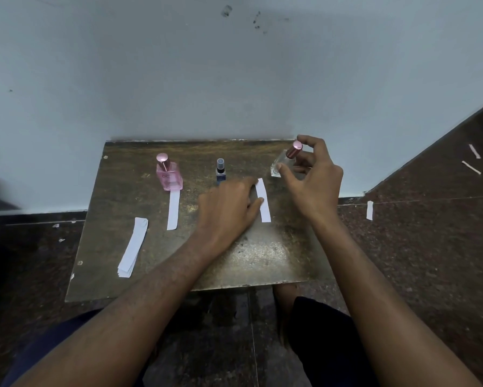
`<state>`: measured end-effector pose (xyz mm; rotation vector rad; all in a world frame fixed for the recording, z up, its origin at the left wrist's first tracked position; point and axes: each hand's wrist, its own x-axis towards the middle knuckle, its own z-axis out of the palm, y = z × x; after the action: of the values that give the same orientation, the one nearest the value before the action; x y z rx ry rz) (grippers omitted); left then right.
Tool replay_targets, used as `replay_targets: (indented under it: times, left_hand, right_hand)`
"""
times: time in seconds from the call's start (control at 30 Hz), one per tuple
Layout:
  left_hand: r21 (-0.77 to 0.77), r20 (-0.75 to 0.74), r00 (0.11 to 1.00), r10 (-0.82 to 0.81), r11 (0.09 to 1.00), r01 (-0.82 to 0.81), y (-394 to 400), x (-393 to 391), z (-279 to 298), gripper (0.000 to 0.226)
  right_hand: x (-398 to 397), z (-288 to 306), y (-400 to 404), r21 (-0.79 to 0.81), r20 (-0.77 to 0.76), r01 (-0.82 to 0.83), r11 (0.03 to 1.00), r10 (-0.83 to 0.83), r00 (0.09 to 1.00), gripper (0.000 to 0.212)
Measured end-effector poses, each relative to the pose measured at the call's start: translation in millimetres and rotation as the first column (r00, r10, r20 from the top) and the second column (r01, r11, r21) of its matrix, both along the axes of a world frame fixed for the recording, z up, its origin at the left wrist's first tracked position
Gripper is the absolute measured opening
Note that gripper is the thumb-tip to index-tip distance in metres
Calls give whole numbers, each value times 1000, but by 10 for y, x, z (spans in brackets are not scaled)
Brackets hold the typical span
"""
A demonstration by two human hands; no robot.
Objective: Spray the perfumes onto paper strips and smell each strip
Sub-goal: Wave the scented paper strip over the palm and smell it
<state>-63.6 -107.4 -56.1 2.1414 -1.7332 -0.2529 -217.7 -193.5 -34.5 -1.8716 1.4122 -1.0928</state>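
At the far left of the surface (95, 275) a small stack of spare strips (132, 247) lies near the edge, well apart from the bottles. Next comes the pink bottle (169, 177), upright with its rosy cap on and filled most of the way with pink liquid; a single strip (174, 209) lies in front of it, its far end touching or just beside the base. In the middle stands the small dark bottle (220, 170), its blue contents too dim to judge for level, with a pale spray top. The left hand (229, 210) lies over the surface just in front of it, fingers loosely bent, the fingertips (258, 201) resting on the edge of the third strip (264, 201) and holding it flat; it grasps nothing. To the right, the right hand (313, 174) has its fingers curled around the clear bottle (282, 163), which is tilted towards the strip and looks nearly empty, its rose-coloured cap (295, 150) on. The step appears to be readying this bottle for spraying: the cap should come off first, the nozzle aimed down at the strip's far end, and the left fingers kept clear of the mist. Loose strips also lie on the floor (430, 247) to the right.
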Motion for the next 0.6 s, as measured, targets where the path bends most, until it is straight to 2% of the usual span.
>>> replay_targets:
  times: [0.23,0.6]
  left_hand:
    - [-55,-24,1000,5,998,-7,42,27,11,33]
    - [-54,-53,998,26,998,-28,70,8,63,33]
  right_hand:
    - [52,-2,66,-5,-28,-102,995,102,994,61]
    - [137,-44,101,-25,-102,-201,979,197,975,62]
